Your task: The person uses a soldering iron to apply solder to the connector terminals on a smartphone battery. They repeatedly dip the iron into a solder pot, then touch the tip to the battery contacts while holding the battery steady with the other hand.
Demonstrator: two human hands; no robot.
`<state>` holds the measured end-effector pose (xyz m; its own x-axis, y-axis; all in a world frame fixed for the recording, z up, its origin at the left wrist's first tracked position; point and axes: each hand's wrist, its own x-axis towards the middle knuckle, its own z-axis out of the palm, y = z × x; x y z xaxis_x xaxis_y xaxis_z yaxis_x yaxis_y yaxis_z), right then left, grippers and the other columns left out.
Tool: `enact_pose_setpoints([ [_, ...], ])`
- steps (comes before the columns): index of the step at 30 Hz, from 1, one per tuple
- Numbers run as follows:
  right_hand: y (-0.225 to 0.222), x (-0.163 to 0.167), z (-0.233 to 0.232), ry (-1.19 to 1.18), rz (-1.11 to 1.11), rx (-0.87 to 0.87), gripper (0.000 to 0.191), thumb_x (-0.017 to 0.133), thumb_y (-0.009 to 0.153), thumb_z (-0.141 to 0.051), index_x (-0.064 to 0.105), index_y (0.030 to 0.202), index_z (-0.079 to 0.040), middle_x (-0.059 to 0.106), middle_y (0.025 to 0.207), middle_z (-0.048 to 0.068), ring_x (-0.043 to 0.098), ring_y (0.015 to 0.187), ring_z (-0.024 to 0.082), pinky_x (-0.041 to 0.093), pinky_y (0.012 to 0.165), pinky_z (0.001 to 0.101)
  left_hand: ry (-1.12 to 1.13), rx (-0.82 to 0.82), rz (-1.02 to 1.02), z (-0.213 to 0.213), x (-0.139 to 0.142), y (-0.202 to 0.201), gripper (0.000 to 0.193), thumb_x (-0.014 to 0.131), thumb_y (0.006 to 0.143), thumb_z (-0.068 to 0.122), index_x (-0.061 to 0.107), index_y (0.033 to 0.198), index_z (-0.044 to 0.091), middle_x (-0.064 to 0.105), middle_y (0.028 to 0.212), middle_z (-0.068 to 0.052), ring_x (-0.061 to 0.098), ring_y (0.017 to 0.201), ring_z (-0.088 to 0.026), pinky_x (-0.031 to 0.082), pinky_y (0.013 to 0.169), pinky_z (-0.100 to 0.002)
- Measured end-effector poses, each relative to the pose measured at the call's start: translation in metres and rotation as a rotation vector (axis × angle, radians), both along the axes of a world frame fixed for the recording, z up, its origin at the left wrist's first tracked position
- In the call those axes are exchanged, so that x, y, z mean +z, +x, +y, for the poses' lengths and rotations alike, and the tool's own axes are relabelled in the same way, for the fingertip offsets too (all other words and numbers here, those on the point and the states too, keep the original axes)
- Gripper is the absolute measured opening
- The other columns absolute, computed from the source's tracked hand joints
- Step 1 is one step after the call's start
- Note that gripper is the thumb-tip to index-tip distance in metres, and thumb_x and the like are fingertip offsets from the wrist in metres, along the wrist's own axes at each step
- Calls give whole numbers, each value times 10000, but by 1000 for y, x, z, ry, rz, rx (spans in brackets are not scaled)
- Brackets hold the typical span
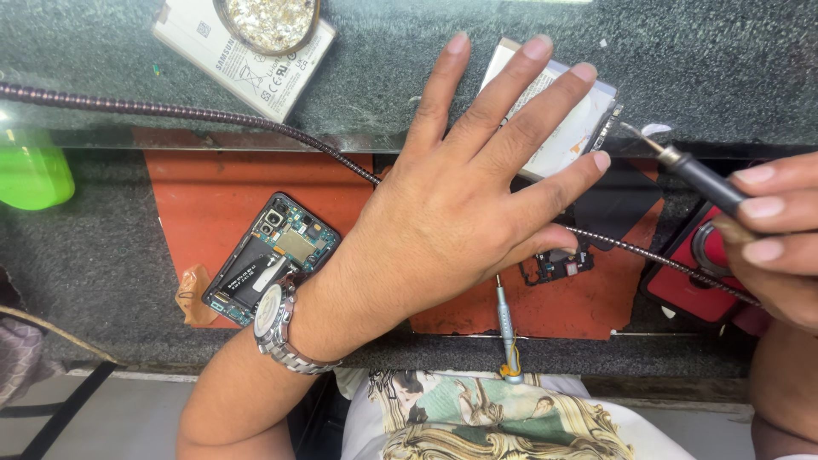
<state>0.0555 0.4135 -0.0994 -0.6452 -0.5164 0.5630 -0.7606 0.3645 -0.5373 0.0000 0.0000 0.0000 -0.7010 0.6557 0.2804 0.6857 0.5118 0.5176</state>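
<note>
We pin the white battery (567,128) flat under the spread left hand (464,204); right hand (771,234) pinches the soldering iron (694,175), tip steady.

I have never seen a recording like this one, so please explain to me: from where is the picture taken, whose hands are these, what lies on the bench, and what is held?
There is one picture, from a camera worn on the person's head, looking down at a workbench. No machine is here: both hands are the person's own.

The left hand, with a wristwatch, is spread flat, fingers open, above an orange mat. It holds nothing. The right hand grips a thin dark pen-shaped tool with a metal tip.

On the mat lies an opened phone, its inner parts showing, and a small dark circuit part. A slim screwdriver lies at the front edge. A flexible metal hose crosses the bench. Further back are a white flat battery, a round dish resting on it, and a green object at the left.
</note>
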Motion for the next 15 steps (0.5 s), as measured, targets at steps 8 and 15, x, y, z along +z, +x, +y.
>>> enact_pose_setpoints([
  [8, -13, 43, -74, -5, -45, -90, 359, 791, 841, 82, 479, 961, -50, 571, 988, 194, 720, 953, 399, 678, 766, 419, -7, -3, -7, -1, 2, -2, 599, 819, 945, 483, 613, 1422, 186, 398, 1606, -166, 331, 1535, -409, 180, 1288, -674],
  [15, -25, 65, -95, -65, -145, -74, 318, 773, 839, 29, 487, 950, -56, 543, 965, 127, 736, 941, 366, 676, 746, 380, -37, 35, -45, -16, 24, -18, 720, 824, 932, 450, 515, 1512, 154, 411, 1595, -203, 409, 1501, -374, 289, 1274, -541],
])
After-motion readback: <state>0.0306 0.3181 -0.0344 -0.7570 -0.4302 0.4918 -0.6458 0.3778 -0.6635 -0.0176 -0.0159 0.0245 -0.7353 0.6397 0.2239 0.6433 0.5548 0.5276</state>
